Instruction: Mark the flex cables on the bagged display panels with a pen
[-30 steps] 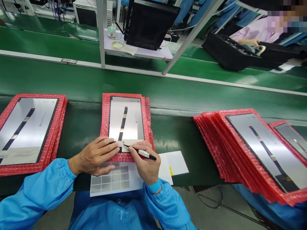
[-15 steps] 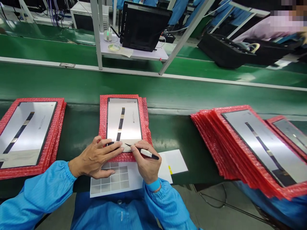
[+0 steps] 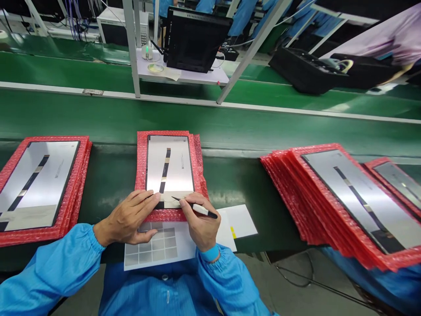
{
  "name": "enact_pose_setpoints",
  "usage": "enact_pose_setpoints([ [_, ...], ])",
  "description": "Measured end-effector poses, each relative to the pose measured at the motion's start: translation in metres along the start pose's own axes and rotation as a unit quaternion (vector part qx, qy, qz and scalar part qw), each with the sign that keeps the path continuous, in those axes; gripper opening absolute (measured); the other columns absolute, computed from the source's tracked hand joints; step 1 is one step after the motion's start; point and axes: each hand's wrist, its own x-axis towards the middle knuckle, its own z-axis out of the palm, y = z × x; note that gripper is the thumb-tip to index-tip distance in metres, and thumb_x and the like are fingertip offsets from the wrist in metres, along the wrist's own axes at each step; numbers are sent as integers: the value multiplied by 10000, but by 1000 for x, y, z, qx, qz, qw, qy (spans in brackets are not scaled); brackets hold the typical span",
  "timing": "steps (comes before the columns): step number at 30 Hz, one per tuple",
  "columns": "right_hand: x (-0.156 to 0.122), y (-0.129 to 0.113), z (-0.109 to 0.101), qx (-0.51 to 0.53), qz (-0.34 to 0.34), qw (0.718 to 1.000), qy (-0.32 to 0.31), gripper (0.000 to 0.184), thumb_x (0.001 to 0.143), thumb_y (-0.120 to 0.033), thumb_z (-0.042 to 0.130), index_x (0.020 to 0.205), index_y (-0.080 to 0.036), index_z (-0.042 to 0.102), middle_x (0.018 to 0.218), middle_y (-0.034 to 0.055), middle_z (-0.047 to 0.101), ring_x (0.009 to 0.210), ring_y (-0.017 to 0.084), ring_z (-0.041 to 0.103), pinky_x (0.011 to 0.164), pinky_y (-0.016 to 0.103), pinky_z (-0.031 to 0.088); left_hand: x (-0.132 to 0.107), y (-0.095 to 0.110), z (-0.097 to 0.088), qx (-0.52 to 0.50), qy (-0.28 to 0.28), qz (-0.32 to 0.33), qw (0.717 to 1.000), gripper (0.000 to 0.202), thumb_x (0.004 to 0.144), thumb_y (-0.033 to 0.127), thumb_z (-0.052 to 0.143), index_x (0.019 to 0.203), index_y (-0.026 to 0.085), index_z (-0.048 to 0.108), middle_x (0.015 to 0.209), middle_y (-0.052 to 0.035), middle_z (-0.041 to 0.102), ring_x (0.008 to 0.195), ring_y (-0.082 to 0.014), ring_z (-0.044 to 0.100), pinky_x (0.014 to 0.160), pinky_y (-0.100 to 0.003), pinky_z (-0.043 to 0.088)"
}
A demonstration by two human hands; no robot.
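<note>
An LCD display panel (image 3: 176, 169) lies on red bubble wrap (image 3: 141, 164), its silvery back up and a dark flex strip (image 3: 165, 169) running down it. My left hand (image 3: 131, 217) rests over the lower left corner, fingers stretched together, thumb apart, holding nothing. Between the fingers and thumb of my right hand (image 3: 204, 224) is a slim white pen-like tool (image 3: 201, 210) with black ends. Its thin dark tip points left, over the pale band near the panel's lower edge; contact cannot be made out. Below lies a sheet of grey label squares (image 3: 154, 252), partly under the left hand.
Stacked panels in red bubble wrap stand left (image 3: 83, 175) and right (image 3: 286, 188). White paper (image 3: 241, 221) lies beside my right hand. Behind the green bench, a metal frame (image 3: 131, 48) rises before a black monitor (image 3: 197, 39). A person in pink (image 3: 371, 35) is at far right.
My left hand's fingers have drawn together and back to the left, uncovering more of the panel's lower strip. The right hand and tool have barely moved.
</note>
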Motion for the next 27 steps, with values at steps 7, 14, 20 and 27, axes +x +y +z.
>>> enact_pose_setpoints([
  [7,-1,0,-1,1,12,1000,2,68,861,-200,791,838,-228,734,824,42,745,816,238,724,783,413,603,-3,0,1,17,27,36,999,897,874,345,662,1634,55,284,1339,-194,701,1344,-413,584,1210,-672,350],
  [14,-1,1,-1,19,15,1000,2,68,858,-190,791,839,-230,739,828,38,748,828,236,729,796,408,605,-6,-7,2,-24,27,33,999,865,869,374,628,1642,152,309,1375,-159,690,1353,-385,572,1222,-690,295],
  [20,-1,1,-2,7,21,1000,-1,59,866,-214,784,835,-230,737,828,44,748,838,240,729,806,416,609,0,-2,-5,-6,-89,7,996,852,864,401,668,1636,240,347,1531,-67,587,1363,-380,491,1271,-688,69],
  [27,0,-2,-2,13,19,1000,-1,69,860,-196,783,832,-232,732,818,36,736,821,234,722,791,405,607,-4,-8,-8,-44,-89,13,995,868,870,373,653,1651,225,305,1470,-78,638,1413,-396,454,1262,-737,23],
])
